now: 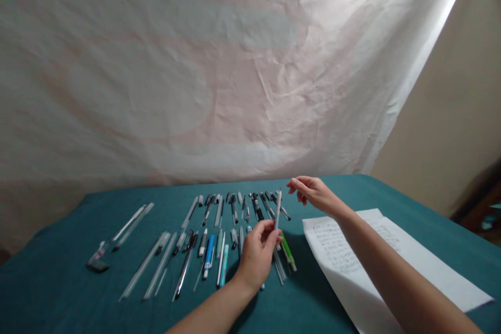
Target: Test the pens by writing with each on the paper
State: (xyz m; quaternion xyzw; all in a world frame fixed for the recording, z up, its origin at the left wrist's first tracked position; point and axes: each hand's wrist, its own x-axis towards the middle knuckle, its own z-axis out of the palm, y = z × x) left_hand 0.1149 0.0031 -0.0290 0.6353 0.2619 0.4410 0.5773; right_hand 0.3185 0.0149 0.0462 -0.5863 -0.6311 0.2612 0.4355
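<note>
My left hand (256, 253) is closed around the lower part of a slim white pen (278, 210), which it holds nearly upright above the table with the narrow tip up. Just right of that tip, apart from it, is my right hand (316, 194). Its thumb and forefinger are pinched together, and whatever may be between them is too small to make out. A green pen (288, 251) lies on the cloth beside my left hand. Some pens behind and under the left hand are partly hidden.
Pens, caps and clear barrels lie in two rows on the teal cloth (129, 318), including a blue pen (209, 254). Handwritten paper sheets (422, 266) lie under my right forearm. Two pen parts (135, 224) and an eraser-like piece (97, 261) are at left. A pale sheet (176, 88) hangs behind.
</note>
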